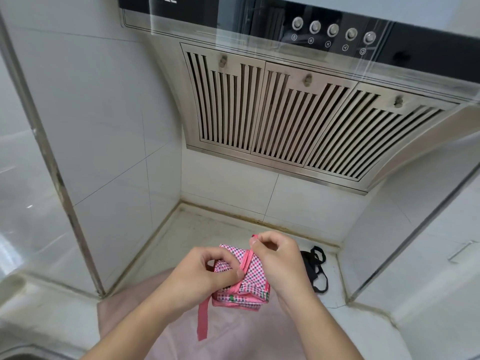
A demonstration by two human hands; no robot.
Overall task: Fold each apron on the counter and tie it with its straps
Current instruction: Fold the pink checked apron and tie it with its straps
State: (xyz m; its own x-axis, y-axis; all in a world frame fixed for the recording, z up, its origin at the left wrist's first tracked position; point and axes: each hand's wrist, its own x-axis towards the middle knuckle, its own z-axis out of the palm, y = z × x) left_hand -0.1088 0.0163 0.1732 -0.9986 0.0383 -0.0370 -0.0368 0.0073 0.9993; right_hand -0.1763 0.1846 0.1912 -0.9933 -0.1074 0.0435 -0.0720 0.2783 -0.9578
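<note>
A pink checked apron [250,279] is folded into a small thick bundle above a pale pink cloth [233,331] spread on the counter. A pink strap [245,261] runs over the top of the bundle. My left hand [207,274] presses its thumb on the strap at the bundle's left side, fingers curled around the fabric. My right hand [275,258] pinches the strap's far end above the bundle's back edge. A loose length of pink strap [202,318] hangs down from under my left hand.
A black apron or straps [315,266] lies crumpled on the white counter [197,229] just right of my right hand. White tiled walls close the counter on left, back and right. A steel range hood [285,113] hangs overhead. A sink rim [15,355] shows at bottom left.
</note>
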